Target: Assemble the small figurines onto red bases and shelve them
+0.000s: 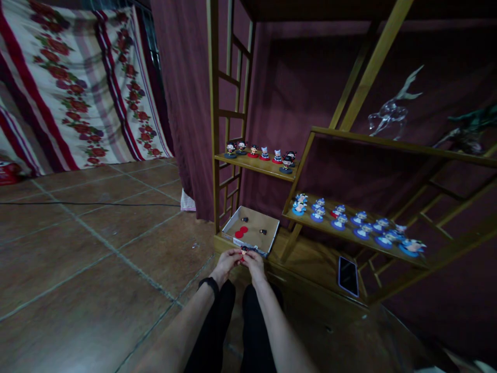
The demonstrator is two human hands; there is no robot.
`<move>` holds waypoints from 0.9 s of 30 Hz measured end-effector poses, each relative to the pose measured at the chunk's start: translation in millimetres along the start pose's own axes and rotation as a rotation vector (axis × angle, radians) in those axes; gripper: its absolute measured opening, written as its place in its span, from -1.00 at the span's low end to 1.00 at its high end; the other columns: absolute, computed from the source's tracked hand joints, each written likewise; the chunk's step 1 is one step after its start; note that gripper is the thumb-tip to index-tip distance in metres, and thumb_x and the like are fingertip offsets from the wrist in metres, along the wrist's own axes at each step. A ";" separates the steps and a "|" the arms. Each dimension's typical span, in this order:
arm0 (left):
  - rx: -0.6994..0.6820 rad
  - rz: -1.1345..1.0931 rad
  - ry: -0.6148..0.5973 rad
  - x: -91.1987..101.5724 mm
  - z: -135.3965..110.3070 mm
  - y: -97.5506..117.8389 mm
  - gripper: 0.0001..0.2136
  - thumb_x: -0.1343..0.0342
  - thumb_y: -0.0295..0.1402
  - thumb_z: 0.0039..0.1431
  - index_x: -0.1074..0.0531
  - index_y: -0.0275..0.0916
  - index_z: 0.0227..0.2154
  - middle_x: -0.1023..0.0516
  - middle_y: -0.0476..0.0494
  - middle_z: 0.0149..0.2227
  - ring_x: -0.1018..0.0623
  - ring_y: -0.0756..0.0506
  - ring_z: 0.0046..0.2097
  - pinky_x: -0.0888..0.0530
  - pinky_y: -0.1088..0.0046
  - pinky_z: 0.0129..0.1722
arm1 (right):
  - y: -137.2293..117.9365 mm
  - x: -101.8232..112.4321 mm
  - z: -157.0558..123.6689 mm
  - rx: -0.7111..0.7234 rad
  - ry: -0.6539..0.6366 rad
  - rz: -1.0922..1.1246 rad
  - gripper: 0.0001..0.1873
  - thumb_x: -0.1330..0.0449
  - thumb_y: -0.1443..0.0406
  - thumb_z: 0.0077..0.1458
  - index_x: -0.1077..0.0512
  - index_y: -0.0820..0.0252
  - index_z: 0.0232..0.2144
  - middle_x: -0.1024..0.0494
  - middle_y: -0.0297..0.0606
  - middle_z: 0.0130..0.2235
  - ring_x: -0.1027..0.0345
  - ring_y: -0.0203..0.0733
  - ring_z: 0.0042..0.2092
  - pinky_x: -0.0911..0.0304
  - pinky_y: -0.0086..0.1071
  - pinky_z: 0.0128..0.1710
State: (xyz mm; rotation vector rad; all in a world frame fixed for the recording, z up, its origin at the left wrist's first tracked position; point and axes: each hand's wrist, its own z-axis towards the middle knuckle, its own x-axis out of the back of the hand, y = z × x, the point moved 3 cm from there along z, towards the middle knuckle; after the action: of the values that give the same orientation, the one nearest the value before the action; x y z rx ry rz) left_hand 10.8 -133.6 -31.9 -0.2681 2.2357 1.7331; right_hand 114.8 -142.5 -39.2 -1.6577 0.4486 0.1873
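Between the fingers of both my hands is a small figurine (pixel 244 251) with a dark top and red below. My left hand (pixel 227 261) grips it from the left and my right hand (pixel 254 263) from the right, just in front of a shallow cardboard box (pixel 229 231). Inside that box lie two red discs (pixel 241 232), one small dark figure piece (pixel 245 219) towards the back and another dark piece (pixel 263 231) at the right. My fingers cover part of the figurine.
Several figurines on round bases stand on the upper left shelf (pixel 256 165) and the lower right shelf (pixel 349 239) of a wooden rack. A phone (pixel 348 276) lies at the lower right. A clear glass ornament (pixel 390 115) stands higher up. A cable (pixel 89 204) crosses the tiled floor.
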 end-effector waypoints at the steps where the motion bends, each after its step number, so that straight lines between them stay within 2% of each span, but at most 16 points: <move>1: -0.003 -0.003 0.000 -0.4 -0.5 0.4 -0.77 -0.30 -0.42 -0.36 -0.49 -0.36 -0.51 -0.50 -0.09 -0.55 -0.42 0.07 -0.56 -0.31 0.56 -0.50 | 0.0 -0.2 0.1 0.008 -0.001 0.009 -0.75 -0.30 0.23 -0.36 -0.48 0.28 -0.54 -0.52 -0.31 -0.51 -0.35 -0.28 -0.50 -0.31 -0.36 -0.39; 7: -0.032 -0.072 -0.036 -3.2 -5.2 3.4 -0.80 -0.29 -0.42 -0.32 -0.48 -0.35 -0.52 -0.49 -0.07 -0.57 -0.40 0.07 -0.57 -0.31 0.56 -0.51 | 0.1 1.5 -1.0 -0.023 -0.024 0.072 -0.74 -0.30 0.24 -0.36 -0.48 0.27 -0.51 -0.54 -0.28 -0.48 -0.38 -0.27 -0.49 -0.34 -0.34 -0.38; 12: -0.029 -0.149 -0.013 -4.1 -12.6 9.2 -0.77 -0.29 -0.41 -0.28 -0.48 -0.35 -0.46 -0.52 -0.12 -0.52 -0.46 0.03 -0.51 -0.34 0.55 -0.49 | -0.4 4.5 -4.8 -0.084 0.021 0.125 -0.75 -0.27 0.27 -0.31 -0.47 0.25 -0.45 -0.56 -0.26 -0.45 -0.43 -0.23 -0.44 -0.35 -0.33 -0.34; 16: -0.021 -0.191 -0.007 -3.5 -15.9 10.8 -0.77 -0.28 -0.42 -0.24 -0.47 -0.34 -0.42 -0.52 -0.13 -0.50 -0.47 0.02 -0.51 -0.37 0.53 -0.46 | -4.7 3.4 -10.3 -0.075 -0.009 0.130 -0.73 -0.27 0.28 -0.31 -0.48 0.25 -0.42 -0.56 -0.24 -0.41 -0.45 -0.21 -0.38 -0.35 -0.32 -0.31; 19: -0.019 -0.191 0.045 -1.2 -15.8 9.2 -0.77 -0.28 -0.44 -0.23 -0.45 -0.33 -0.41 -0.53 -0.13 -0.48 -0.48 0.03 -0.50 -0.39 0.52 -0.44 | -5.7 3.1 -12.3 -0.055 -0.038 0.133 -0.69 -0.30 0.27 -0.32 -0.49 0.25 -0.40 -0.57 -0.21 -0.36 -0.44 -0.20 -0.35 -0.34 -0.33 -0.29; 21: -0.016 -0.182 0.071 0.3 -14.7 7.3 -0.73 -0.29 -0.45 -0.26 -0.45 -0.32 -0.39 -0.53 -0.13 -0.47 -0.48 0.02 -0.50 -0.38 0.53 -0.44 | -4.5 3.1 -12.0 -0.052 -0.053 0.132 -0.66 -0.32 0.25 -0.32 -0.50 0.26 -0.38 -0.57 -0.19 -0.33 -0.44 -0.19 -0.33 -0.34 -0.33 -0.29; 23: -0.016 -0.172 0.043 0.5 -12.9 5.4 -0.67 -0.32 -0.46 -0.33 -0.47 -0.32 -0.36 -0.54 -0.14 -0.45 -0.48 0.02 -0.48 -0.38 0.54 -0.44 | -2.7 2.5 -10.9 -0.058 -0.077 0.128 -0.63 -0.32 0.22 -0.31 -0.50 0.26 -0.35 -0.56 -0.17 -0.30 -0.44 -0.20 -0.32 -0.33 -0.34 -0.27; 27: -0.071 -0.137 0.006 2.7 -9.8 3.8 -0.54 -0.37 -0.43 -0.48 -0.49 -0.31 -0.34 -0.56 -0.17 -0.39 -0.51 -0.04 -0.42 -0.39 0.49 -0.39 | -2.0 2.7 -9.3 -0.042 -0.044 0.154 -0.56 -0.36 0.19 -0.38 -0.49 0.25 -0.34 -0.56 -0.15 -0.27 -0.44 -0.15 -0.27 -0.31 -0.35 -0.29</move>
State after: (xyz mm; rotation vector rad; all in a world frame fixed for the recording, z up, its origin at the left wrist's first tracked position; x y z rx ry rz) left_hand 5.9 -142.1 -27.1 -0.4328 2.1095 1.7425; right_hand 116.7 -152.0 -37.0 -1.6574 0.5421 0.3487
